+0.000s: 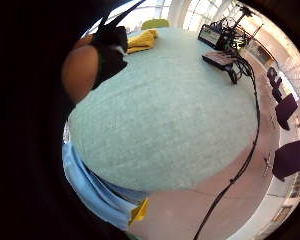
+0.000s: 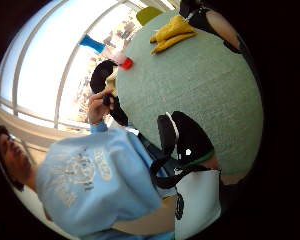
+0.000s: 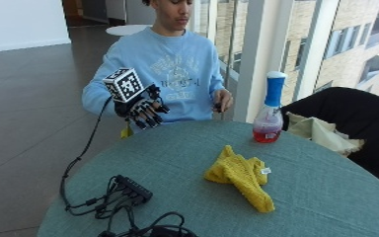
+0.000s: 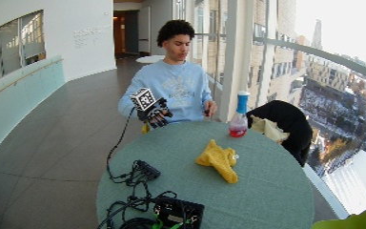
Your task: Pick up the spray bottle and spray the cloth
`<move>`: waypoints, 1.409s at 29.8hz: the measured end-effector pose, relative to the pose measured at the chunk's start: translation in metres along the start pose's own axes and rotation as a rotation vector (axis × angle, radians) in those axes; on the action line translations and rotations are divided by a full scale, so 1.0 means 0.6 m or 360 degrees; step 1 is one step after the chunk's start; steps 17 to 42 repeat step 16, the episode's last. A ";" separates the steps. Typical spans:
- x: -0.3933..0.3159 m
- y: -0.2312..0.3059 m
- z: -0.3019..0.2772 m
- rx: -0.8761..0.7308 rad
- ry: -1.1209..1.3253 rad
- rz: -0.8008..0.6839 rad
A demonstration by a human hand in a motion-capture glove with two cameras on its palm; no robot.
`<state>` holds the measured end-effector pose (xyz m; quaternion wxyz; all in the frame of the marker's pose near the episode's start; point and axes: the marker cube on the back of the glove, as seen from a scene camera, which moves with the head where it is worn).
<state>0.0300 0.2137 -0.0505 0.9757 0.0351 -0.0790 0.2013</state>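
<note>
The spray bottle (image 3: 269,112) stands upright at the far edge of the table (image 3: 176,163), just past the yellow cloth (image 3: 241,177). There's only a bit of red liquid at the bottom, so I'd guess it's light and tippy; grab the neck under the blue head. The gloved right hand (image 3: 141,108) hovers near the person's edge, fingers relaxed, holding nothing. Open table lies between them.

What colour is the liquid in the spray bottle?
Red or pink, under a blue spray head; the spray bottle shows best in the outside view.
</note>
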 end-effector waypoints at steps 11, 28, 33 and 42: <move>0.003 0.002 -0.002 -0.0050 0.0030 0.0005; -0.001 0.008 0.001 -0.0056 0.0049 -0.0004; -0.001 0.008 0.001 -0.0056 0.0049 -0.0004; -0.001 0.008 0.001 -0.0056 0.0049 -0.0004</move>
